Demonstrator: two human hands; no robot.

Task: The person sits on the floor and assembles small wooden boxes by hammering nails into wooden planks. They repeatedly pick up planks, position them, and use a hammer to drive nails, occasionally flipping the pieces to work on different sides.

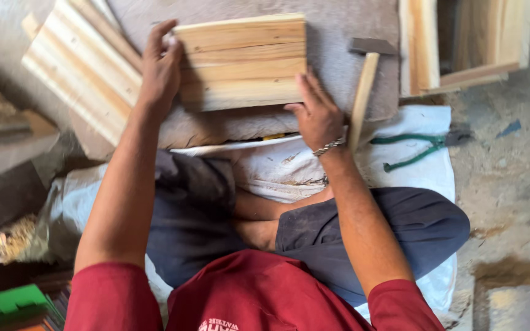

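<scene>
Here, both hands [161,67] — gripping wooden panel [243,61]

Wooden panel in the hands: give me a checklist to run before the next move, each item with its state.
1. Left hand grips the wooden panel at its left edge: ok.
2. Right hand holds its lower right corner: ok.
3. Panel over the grey slab: ok; resting flat on it: cannot tell.
4. Hammer within reach beside the right hand: ok.
5. Green-handled pincers on the white sack: ok.
6. Panel joints tight: cannot tell.
</scene>
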